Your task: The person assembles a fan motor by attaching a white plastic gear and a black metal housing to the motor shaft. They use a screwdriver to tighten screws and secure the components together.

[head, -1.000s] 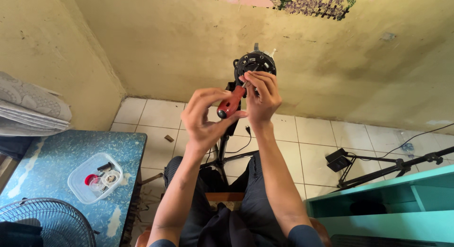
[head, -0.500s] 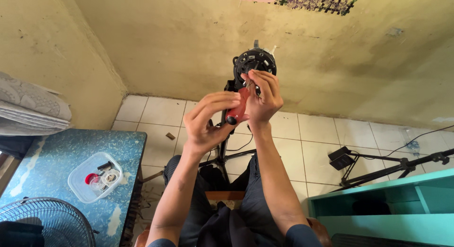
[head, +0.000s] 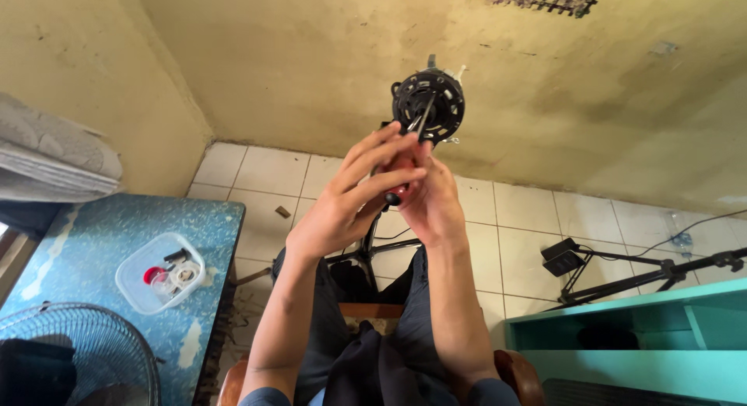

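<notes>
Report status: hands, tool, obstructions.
Left hand and right hand both grip red-handled screwdriver. Tip at black fan motor. Nothing in the way.

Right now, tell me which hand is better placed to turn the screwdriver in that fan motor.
Probably the left hand: its fingers wrap over the red screwdriver handle, whose shaft points into the black fan motor. The right hand cups it from behind, seemingly steadying.

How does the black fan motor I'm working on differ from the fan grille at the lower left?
The black fan motor is a small solid round housing with slots around its rim; the fan grille is a wide open cage of thin wires. The motor stands raised before the wall, a screwdriver held by both hands, left hand and right hand, reaching it; the grille sits untouched beside the blue table. Both are round.
</notes>
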